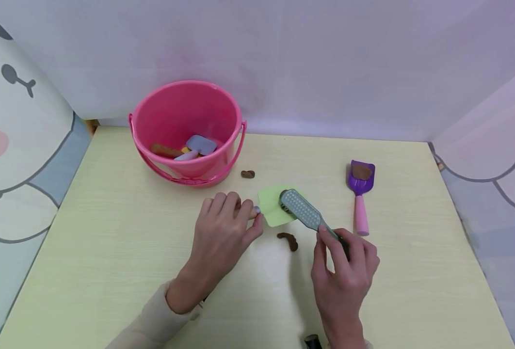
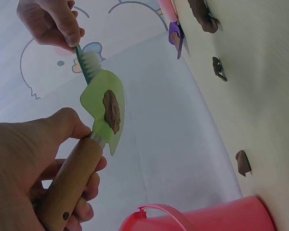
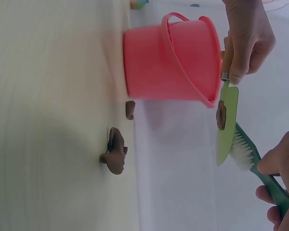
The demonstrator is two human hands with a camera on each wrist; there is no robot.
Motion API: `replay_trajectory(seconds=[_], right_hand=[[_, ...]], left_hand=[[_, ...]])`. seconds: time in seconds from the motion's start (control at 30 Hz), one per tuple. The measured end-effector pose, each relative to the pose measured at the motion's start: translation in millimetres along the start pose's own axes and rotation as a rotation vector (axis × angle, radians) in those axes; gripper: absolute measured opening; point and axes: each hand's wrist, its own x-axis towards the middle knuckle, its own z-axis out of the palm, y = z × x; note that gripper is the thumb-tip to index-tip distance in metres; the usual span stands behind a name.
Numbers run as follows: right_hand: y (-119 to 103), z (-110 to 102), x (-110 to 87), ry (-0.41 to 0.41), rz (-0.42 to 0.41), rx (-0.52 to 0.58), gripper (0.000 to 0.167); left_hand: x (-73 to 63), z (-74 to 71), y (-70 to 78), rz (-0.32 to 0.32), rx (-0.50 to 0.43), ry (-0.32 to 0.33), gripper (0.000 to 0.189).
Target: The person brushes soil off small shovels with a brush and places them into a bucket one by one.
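Observation:
My left hand (image 1: 222, 232) grips the wooden handle (image 2: 71, 183) of a toy shovel with a light green blade (image 1: 269, 206). A flattened brown lump (image 2: 112, 111) lies on that blade, held above the table. Between thumb and fingers, my right hand (image 1: 346, 271) holds a green brush (image 1: 302, 208) with pale bristles (image 3: 242, 151). The bristles meet the blade's edge in the wrist views, and from above the brush head overlaps the blade. Below them on the table is a curved brown piece (image 1: 290, 241); a smaller brown piece (image 1: 248, 174) lies beside the bucket.
A pink bucket (image 1: 185, 104) stands at the back left, containing a blue-grey shovel (image 1: 201, 144) and a brown piece (image 1: 165, 150). To the right lies a purple shovel (image 1: 360, 187) with a pink handle, carrying a brown lump (image 1: 362, 171). A black cylindrical object (image 1: 313, 341) shows at the near edge.

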Motion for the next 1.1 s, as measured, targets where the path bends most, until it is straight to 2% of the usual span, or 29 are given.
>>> replay_trajectory(seconds=[0.53,0.83,1.1], right_hand=[[-0.3,-0.7,6.2,0.036,0.041,-0.002,0.021],[-10.6,2.3,0.2,-0.03,0.003,0.003,0.024],[-8.9,3.6,0.6,-0.018,0.01,-0.008,0.027]], left_hand=[[-0.2,-2.8,2.8,-0.008,-0.033,-0.014,0.026],[0.0,-3.8,4.7,-0.001,-0.025,-0.035,0.028],[0.8,-3.0,4.2,-0.001,-0.014,-0.02,0.027]])
